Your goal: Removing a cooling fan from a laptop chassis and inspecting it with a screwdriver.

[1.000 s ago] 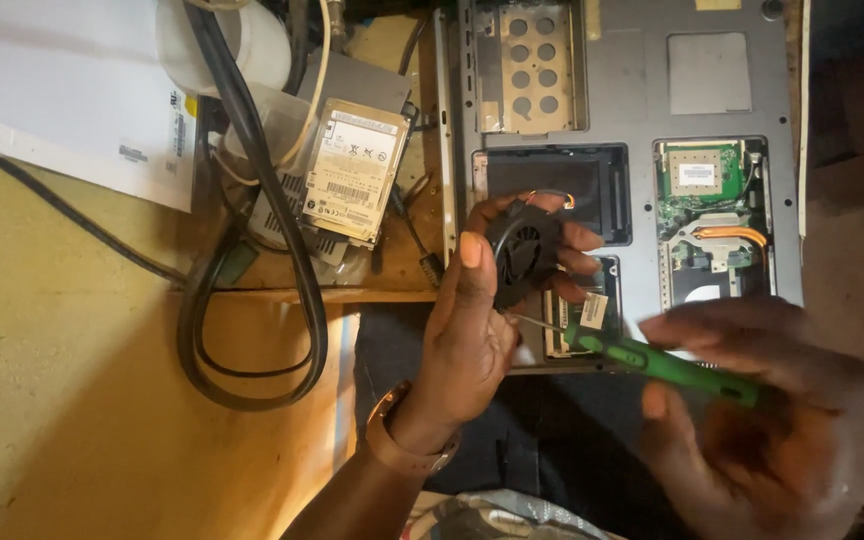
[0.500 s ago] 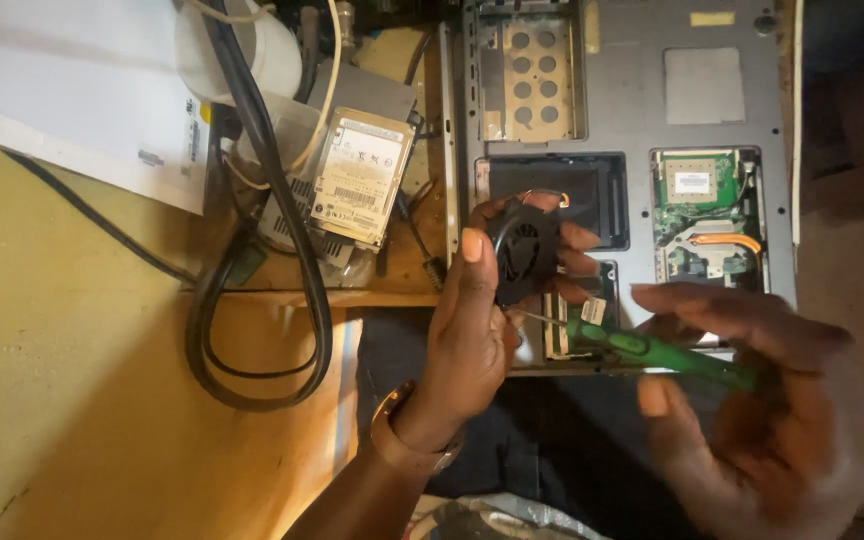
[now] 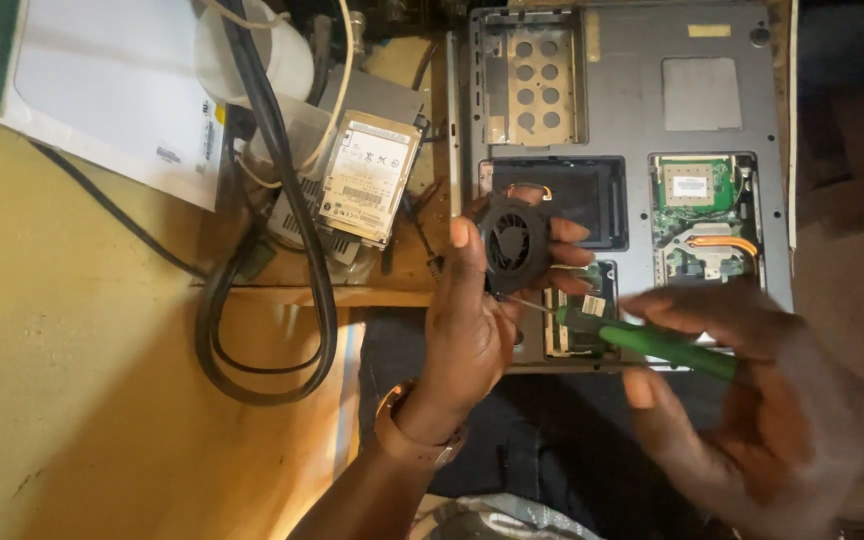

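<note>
One small round black plastic cooling fan sits pinched in the left hand, thumb up along its left edge and fingertips curled around the right side, held just above the bottom edge of the opened grey laptop underside. Left wrist comes up from the bottom of the view with a metal watch band on it.

Right hand comes in from the lower right, a bit blurry, fingers wrapped around the green-handled screwdriver. Its thin metal shaft points left and the tip meets the lower edge of the fan.

Under the fan is the laptop's dark open bay, and to the right another open compartment with a green circuit board and a copper heat pipe. Upper left of the laptop has a perforated metal drive cage.

Left of the laptop, a silver hard drive with a white rectangular label lies tilted on the yellowish wooden desk, next to a thick looped black cable and a white sheet of paper in the top left corner.
</note>
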